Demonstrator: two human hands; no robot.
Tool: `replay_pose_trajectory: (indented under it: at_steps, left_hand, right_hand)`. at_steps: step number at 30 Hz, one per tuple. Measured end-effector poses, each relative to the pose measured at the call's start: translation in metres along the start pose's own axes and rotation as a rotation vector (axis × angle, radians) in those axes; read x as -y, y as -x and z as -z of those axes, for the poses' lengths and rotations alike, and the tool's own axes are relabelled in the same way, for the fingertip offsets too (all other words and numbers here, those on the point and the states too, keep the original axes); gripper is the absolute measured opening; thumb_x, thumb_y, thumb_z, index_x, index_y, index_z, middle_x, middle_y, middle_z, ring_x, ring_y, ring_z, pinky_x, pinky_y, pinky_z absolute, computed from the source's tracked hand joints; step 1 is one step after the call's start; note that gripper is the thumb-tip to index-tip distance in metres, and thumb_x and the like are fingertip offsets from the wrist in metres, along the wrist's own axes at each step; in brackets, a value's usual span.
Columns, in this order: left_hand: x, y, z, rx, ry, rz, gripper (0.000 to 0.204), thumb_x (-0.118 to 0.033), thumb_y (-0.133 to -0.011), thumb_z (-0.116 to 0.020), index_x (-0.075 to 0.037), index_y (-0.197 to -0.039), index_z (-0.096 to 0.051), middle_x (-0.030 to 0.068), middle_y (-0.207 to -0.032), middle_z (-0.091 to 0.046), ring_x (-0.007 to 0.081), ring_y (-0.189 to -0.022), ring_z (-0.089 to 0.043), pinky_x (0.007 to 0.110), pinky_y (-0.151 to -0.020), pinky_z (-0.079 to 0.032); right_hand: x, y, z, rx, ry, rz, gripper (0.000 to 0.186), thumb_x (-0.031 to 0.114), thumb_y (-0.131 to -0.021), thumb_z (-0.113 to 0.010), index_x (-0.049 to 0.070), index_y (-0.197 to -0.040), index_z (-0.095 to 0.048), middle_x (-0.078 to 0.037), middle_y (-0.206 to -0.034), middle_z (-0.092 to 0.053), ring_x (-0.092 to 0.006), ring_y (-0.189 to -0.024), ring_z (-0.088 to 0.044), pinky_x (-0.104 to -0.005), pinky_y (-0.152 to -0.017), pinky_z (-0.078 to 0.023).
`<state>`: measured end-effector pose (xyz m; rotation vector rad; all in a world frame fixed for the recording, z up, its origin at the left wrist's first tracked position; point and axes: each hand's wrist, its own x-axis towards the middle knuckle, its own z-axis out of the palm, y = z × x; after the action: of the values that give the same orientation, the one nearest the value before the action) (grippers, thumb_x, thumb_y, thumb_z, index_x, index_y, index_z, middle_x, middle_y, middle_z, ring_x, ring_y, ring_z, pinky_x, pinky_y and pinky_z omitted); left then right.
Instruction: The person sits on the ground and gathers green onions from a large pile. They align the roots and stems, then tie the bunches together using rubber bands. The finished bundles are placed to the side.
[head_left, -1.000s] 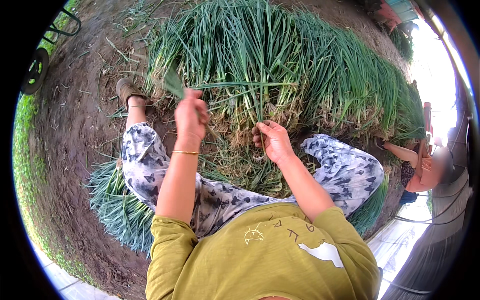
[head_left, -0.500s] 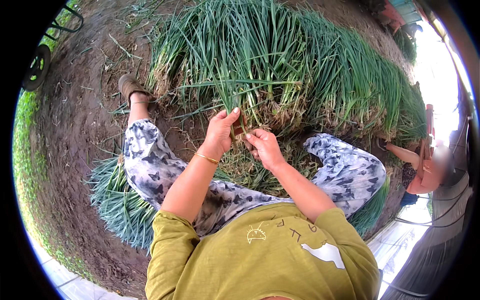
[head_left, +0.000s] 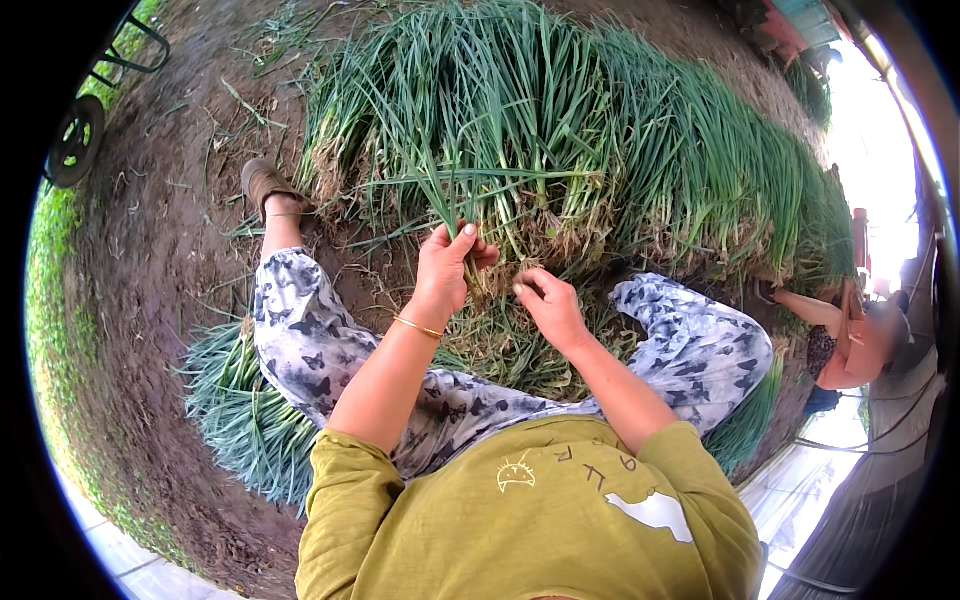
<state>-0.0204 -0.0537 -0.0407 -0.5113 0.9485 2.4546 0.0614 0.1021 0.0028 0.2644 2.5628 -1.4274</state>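
Left hand [head_left: 445, 268] now higher, gripping scallions [head_left: 455, 195] (right hand [head_left: 550, 305] beside)

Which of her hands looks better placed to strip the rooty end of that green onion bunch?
Probably the right hand: its fingertips sit at the rooty base of the green onion bunch, while the left hand is closed around the stalks, steadying them.

We sit on the ground [head_left: 160, 250] with the heap of green onions [head_left: 600, 150] at twelve o'clock, beyond our knees. A smaller bunch [head_left: 240, 410] lies under our left leg [head_left: 300, 330] at nine o'clock. A wheel [head_left: 75, 140] stands at ten o'clock, another person [head_left: 850, 340] at three.
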Motion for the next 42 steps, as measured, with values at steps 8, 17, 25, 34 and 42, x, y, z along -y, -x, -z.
replay_pose_trajectory:
  at_steps: [8, 17, 25, 34, 42]
  left_hand:
    - [-0.011, 0.010, -0.018, -0.101, -0.042, 0.177, 0.042, -0.037, -0.095, -0.048, 0.000, -0.113, -0.053, -0.0006, -0.074, -0.050, 0.0147, -0.066, -0.048, 0.029, -0.062, -0.043]
    - [-0.015, 0.004, -0.008, 0.099, 0.040, 0.217, 0.026, -0.024, -0.093, -0.053, 0.001, -0.102, -0.057, -0.0034, -0.064, -0.043, 0.0105, -0.056, -0.043, 0.028, -0.047, -0.039]
    - [-0.014, 0.005, -0.008, 0.025, -0.224, 0.199, 0.008, -0.013, -0.086, -0.063, -0.007, -0.090, -0.062, -0.0066, -0.064, -0.048, 0.0051, -0.056, -0.042, 0.022, -0.051, -0.036]
    - [-0.027, -0.016, 0.013, -0.223, 0.028, 0.042, 0.008, -0.011, -0.089, -0.059, -0.003, -0.089, -0.059, -0.0021, -0.060, -0.045, 0.0087, -0.052, -0.040, 0.025, -0.047, -0.032]
    - [-0.012, -0.008, -0.005, -0.172, -0.034, 0.051, 0.012, -0.015, -0.091, -0.057, -0.004, -0.093, -0.057, 0.0039, -0.073, -0.054, 0.0158, -0.062, -0.050, 0.028, -0.052, -0.042]
  right_hand:
    - [0.016, -0.038, -0.036, 0.104, -0.280, -0.069, 0.017, 0.007, -0.084, -0.057, -0.002, -0.098, -0.059, -0.007, -0.076, -0.062, -0.0112, -0.065, -0.057, -0.0270, -0.059, -0.046]
    - [0.008, -0.030, -0.015, 0.412, -1.316, -0.387, 0.019, 0.013, -0.091, -0.054, 0.001, -0.105, -0.058, -0.003, -0.087, -0.061, -0.0143, -0.073, -0.057, -0.0295, -0.067, -0.048]
    - [0.004, -0.047, -0.015, 0.117, -0.683, -0.196, 0.017, 0.016, -0.090, -0.059, 0.002, -0.101, -0.059, -0.002, -0.085, -0.063, -0.0095, -0.071, -0.059, -0.0250, -0.064, -0.048]
    - [-0.023, 0.033, 0.009, 0.395, -0.443, -0.338, 0.019, 0.015, -0.090, -0.057, -0.004, -0.087, -0.057, -0.005, -0.072, -0.062, -0.0123, -0.062, -0.059, -0.0273, -0.063, -0.049]
    - [0.017, -0.020, -0.010, 0.317, -0.806, -0.199, 0.047, 0.019, -0.085, -0.065, -0.001, -0.122, -0.045, -0.013, -0.105, -0.057, -0.0151, -0.076, -0.057, -0.0246, -0.060, -0.049]
